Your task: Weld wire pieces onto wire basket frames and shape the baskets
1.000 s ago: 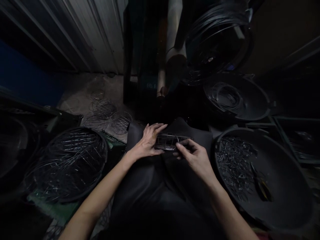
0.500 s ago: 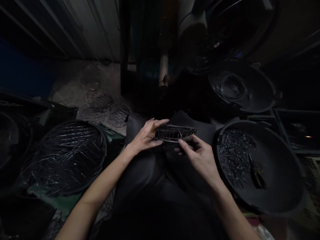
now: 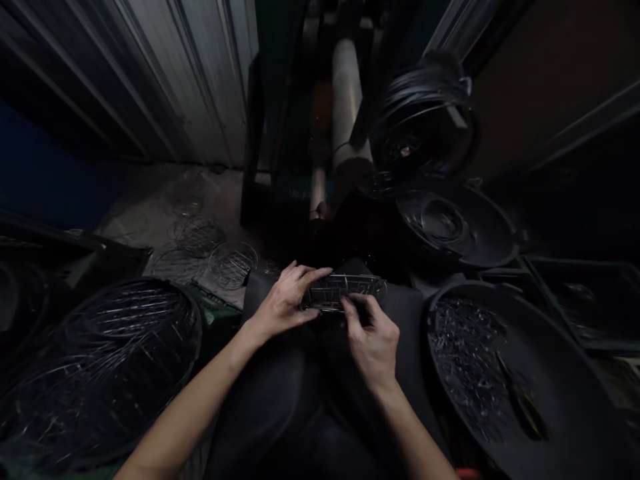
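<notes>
A small wire basket-like frame [image 3: 363, 285] lies over my lap on a dark apron [image 3: 280, 380]. My left hand [image 3: 287, 300] grips its left end, thumb along the near edge and fingers along the far edge. With thumb and fingers pinched together, my right hand [image 3: 371, 333] is at the near side of the frame, close to its middle. Whether a separate small wire piece sits in that pinch is too dark to make out.
At right, a round dark tub [image 3: 560, 373] holds small bent wire pieces [image 3: 465, 353] and pliers [image 3: 525, 400]. Left stands a tub of straight wires [image 3: 135, 327]. Wire rings [image 3: 233, 263] lie on the floor. Ahead are a machine with a pale cylinder [image 3: 347, 100] and another tub [image 3: 493, 230].
The view has tilted upward, so the surroundings sit lower in the picture. My right hand has moved left along the wire frame, closer to my left hand, which keeps its grip.
</notes>
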Demonstrator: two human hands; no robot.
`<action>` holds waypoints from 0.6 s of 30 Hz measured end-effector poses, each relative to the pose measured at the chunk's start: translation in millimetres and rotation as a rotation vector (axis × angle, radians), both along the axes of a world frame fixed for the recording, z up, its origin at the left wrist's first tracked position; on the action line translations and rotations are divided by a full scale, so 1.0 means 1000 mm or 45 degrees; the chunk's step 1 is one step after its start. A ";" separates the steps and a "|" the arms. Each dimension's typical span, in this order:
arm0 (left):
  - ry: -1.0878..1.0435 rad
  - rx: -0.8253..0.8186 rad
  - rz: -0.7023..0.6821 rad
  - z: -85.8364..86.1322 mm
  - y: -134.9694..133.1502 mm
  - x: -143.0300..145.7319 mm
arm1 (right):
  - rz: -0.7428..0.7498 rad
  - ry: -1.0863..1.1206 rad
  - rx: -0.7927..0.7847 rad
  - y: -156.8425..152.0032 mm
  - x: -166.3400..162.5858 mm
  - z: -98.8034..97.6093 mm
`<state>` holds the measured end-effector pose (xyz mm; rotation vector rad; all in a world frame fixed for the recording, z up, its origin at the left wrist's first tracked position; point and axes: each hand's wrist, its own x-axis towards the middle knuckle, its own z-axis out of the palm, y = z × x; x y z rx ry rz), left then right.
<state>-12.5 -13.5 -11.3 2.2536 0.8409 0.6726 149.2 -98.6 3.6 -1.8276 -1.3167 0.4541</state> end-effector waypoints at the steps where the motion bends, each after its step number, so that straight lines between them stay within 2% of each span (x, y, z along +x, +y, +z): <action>1: -0.014 0.005 0.007 0.000 0.003 0.000 | 0.002 -0.002 0.015 0.004 0.000 0.000; 4: -0.066 0.033 0.034 0.001 0.014 -0.001 | 0.017 -0.031 0.086 0.018 0.001 0.001; 11: -0.118 0.199 0.146 0.006 0.042 -0.001 | 0.056 -0.147 0.421 0.059 0.001 -0.007; 18: -0.139 0.276 0.201 0.002 0.062 -0.002 | 0.088 -0.171 0.528 0.085 -0.001 -0.015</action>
